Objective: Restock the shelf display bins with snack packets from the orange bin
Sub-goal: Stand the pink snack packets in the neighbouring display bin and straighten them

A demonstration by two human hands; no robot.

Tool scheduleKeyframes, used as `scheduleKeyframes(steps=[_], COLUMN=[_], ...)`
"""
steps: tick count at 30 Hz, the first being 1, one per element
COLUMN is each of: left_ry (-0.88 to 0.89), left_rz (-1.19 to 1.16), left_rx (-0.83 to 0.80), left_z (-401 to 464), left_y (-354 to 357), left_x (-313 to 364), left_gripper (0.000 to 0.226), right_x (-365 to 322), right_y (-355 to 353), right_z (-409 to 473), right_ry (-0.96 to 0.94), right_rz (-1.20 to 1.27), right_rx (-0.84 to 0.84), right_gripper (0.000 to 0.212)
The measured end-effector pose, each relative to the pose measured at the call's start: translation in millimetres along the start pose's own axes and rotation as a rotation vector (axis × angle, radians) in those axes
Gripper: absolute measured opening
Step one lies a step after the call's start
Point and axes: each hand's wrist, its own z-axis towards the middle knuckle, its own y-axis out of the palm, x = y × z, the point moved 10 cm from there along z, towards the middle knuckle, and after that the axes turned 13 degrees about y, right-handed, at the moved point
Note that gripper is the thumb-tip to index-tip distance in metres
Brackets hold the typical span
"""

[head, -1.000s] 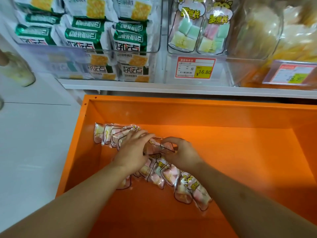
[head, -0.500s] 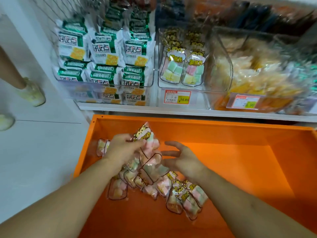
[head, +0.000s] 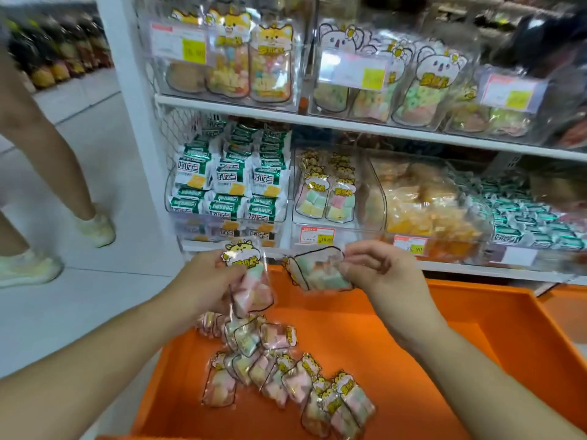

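Observation:
The orange bin point(head: 495, 331) fills the lower view, with several clear marshmallow packets point(head: 286, 379) lying in its left half. My left hand point(head: 206, 281) grips an upright packet point(head: 249, 281) with a yellow hamster label and pink and green cubes. My right hand point(head: 378, 271) pinches a second packet point(head: 317, 269), turned sideways, with green cubes. Both packets are held above the bin's far edge, just below the clear shelf bin point(head: 327, 198) that holds the same hamster packets.
Green-and-white cracker packs point(head: 228, 185) fill the bin to the left, yellow snacks point(head: 425, 204) the bin to the right. An upper shelf point(head: 349, 125) carries larger bags. Another person's legs and pale shoes point(head: 95, 227) stand on the white floor at left.
Both hands have lifted out of the orange bin, each with a packet, up toward the lower shelf. My view has tilted up, showing the upper shelf.

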Motion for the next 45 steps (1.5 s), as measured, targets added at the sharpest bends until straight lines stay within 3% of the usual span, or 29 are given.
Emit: scheduleKeyframes(steps=[7,12,15,19,23,27,31,34,36,40,42,45], left_ry=[-0.115,-0.186,-0.149,-0.040,0.013,0.162,0.290,0.360,0.372,0.419,0.459,0.459], left_rz=[-0.375,-0.512,-0.459,-0.362,-0.364,-0.135,0.116,0.224,0.235,0.270,0.308,0.352], left_rx=[-0.102,-0.241,-0.337,-0.254,-0.185,-0.181,-0.290,-0.386,-0.393,-0.393,-0.364,-0.257], left_z=[-17,-22,-24,-16,-7,-4,-5,-9,-6,12,26,55], left_y=[28,52,63,60,57,52,64,76,78,84,86,81], left_x=[21,37,42,44,45,57,63,71,75,93,106,114], left_gripper=[0.016,0.050,0.065,0.056,0.056,0.030,0.020,0.046,0.051,0.038,0.037,0.026], right_x=[-35,-44,-41,-42,-39,-42,-25,-15,-21,-33,-45,-62], right_y=[45,59,70,83,72,45,25,18,16,9,5,-2], right_z=[-44,-61,-63,-63,-54,-42,-10,6,13,38,56,85], right_ry=[-0.360,-0.740,-0.874,-0.952,-0.854,-0.660,-0.247,-0.029,-0.007,0.061,0.004,-0.087], right_rz=[-0.395,-0.580,-0.665,-0.683,-0.645,-0.567,-0.609,-0.533,-0.452,-0.276,-0.356,-0.466], right_rx=[-0.009,0.015,0.027,-0.036,-0.035,0.055,0.085,0.002,-0.056,-0.112,-0.104,-0.052], right_gripper=[0.027,0.032,0.029,0.022,0.020,0.022,0.063,0.067,0.054,0.044,0.028,0.029])
